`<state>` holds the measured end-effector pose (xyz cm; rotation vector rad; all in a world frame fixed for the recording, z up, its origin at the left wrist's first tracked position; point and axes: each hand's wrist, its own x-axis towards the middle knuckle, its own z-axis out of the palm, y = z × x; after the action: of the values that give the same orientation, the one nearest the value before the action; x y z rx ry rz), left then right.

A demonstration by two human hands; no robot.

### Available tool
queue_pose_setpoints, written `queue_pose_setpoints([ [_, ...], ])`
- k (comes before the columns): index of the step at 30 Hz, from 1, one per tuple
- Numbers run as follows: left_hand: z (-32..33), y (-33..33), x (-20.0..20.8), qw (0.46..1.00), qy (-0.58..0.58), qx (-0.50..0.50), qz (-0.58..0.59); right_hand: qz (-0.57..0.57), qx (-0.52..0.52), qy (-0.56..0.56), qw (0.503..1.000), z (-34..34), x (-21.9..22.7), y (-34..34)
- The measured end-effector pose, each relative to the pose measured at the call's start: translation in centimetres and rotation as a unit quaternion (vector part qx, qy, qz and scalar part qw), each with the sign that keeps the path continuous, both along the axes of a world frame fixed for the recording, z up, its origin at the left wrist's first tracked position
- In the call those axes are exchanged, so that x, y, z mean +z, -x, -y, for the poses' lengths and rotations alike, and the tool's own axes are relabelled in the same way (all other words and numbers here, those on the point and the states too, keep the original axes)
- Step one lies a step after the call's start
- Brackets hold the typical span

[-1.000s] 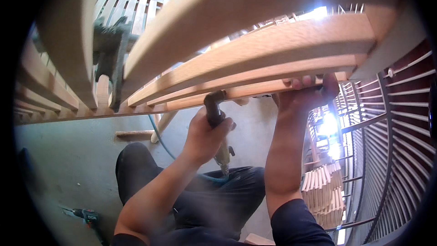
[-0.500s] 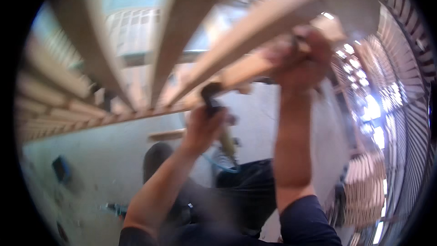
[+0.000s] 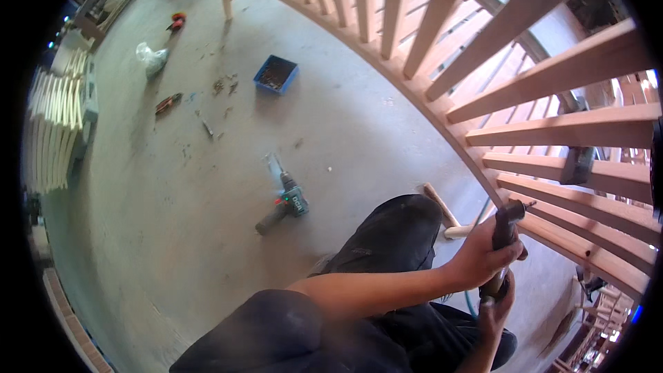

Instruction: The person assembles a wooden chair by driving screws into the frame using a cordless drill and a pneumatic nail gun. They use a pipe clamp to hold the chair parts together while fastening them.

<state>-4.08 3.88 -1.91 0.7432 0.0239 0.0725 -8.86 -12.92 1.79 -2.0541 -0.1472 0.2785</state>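
A black right-angle drill (image 3: pixel 503 238) is in both of my hands, its head and thin bit close against the bottom rail of a slatted wooden frame (image 3: pixel 442 107). My left hand (image 3: pixel 483 252) wraps round the upper part of the drill's body. Lower down, my right hand (image 3: pixel 498 304) closes round the drill's grip, partly hidden by the tool. A teal hose (image 3: pixel 472 302) runs near it. Light wooden slats fan out from the curved-looking rail toward the upper right. Whether the bit touches the wood I cannot tell.
On the floor lie a cordless drill (image 3: pixel 286 204), a blue bin (image 3: pixel 276 74) of small dark pieces, pliers (image 3: pixel 168 103), a plastic bag (image 3: pixel 150 61) and a red-and-black tool (image 3: pixel 177 21). Wooden sticks (image 3: pixel 442 205) rest by my knee. Slatted pieces (image 3: pixel 55 124) are stacked at the far left.
My view has swung to the left. My right hand has let go of the wooden frame and come down onto the drill, which my left hand still holds.
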Motion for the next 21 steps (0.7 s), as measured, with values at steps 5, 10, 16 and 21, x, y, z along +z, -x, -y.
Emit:
queue_pose_setpoints([
  [5, -7.0, -0.5, 0.7, 0.995, -0.002, 0.099, -0.031, -0.141, -0.027, -0.003, 0.99, -2.8, -3.6, -2.0],
  [10, -15.3, 1.2, -2.4, 0.963, -0.262, 0.001, -0.064, 0.001, 0.127, 0.156, 0.98, -5.3, -5.3, -3.4],
  [16, -17.2, 2.9, -4.6, 0.966, -0.236, 0.06, -0.086, 0.035, 0.17, 0.155, 0.973, -8.1, -6.9, -3.3],
  [21, -16.8, 3.2, -5.1, 0.961, -0.222, 0.137, -0.096, 0.045, 0.183, 0.188, 0.964, -9.9, -6.6, -2.9],
])
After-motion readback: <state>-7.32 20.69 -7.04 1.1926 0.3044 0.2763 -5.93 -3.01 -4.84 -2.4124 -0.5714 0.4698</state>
